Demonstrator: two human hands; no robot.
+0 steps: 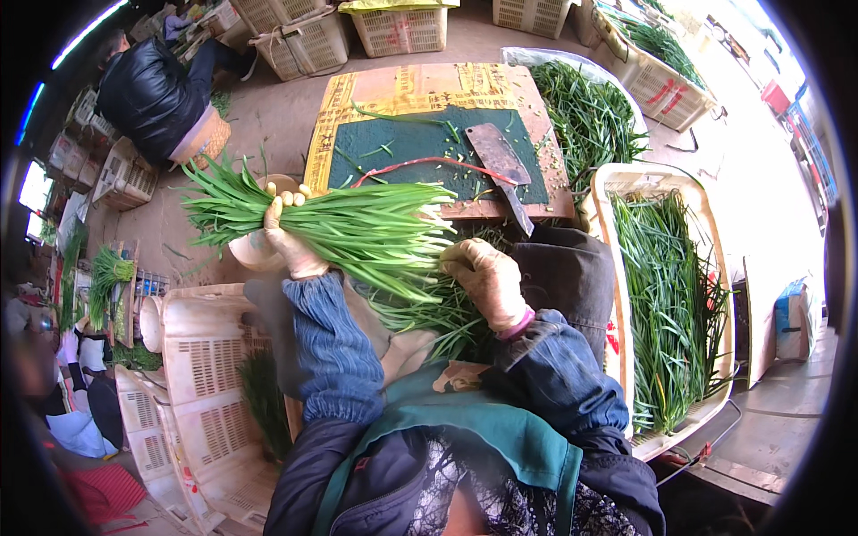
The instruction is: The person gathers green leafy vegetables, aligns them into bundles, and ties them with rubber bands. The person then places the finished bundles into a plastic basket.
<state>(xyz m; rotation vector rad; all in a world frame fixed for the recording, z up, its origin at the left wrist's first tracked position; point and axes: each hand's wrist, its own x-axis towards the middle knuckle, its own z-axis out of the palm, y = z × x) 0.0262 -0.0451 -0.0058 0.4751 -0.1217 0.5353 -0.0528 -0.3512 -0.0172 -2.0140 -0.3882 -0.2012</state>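
Observation:
In my gloved left hand (291, 234) is a thick bunch of green Chinese chives (375, 218), its leafy tips pointing left and pale stem ends right. My gloved right hand (486, 275) is at the pale ends with thumb and fingertips together; whether a stem is between them I cannot tell. Beyond the bunch, a cleaver (499, 155) lies on the dark green mat of a chopping board (429, 87), its handle over the near edge. A red tie (429, 159) and cut scraps lie on the mat. More loose chives (449, 315) lie on my lap.
A plastic crate (603, 268) of chives stands at my right, a bag of greens (583, 114) beyond it. An open crate (208, 375) stands at my left. One person (151, 94) sits at the upper left; another person's gloved hand (70, 345) shows at far left. More crates (402, 30) stand ahead.

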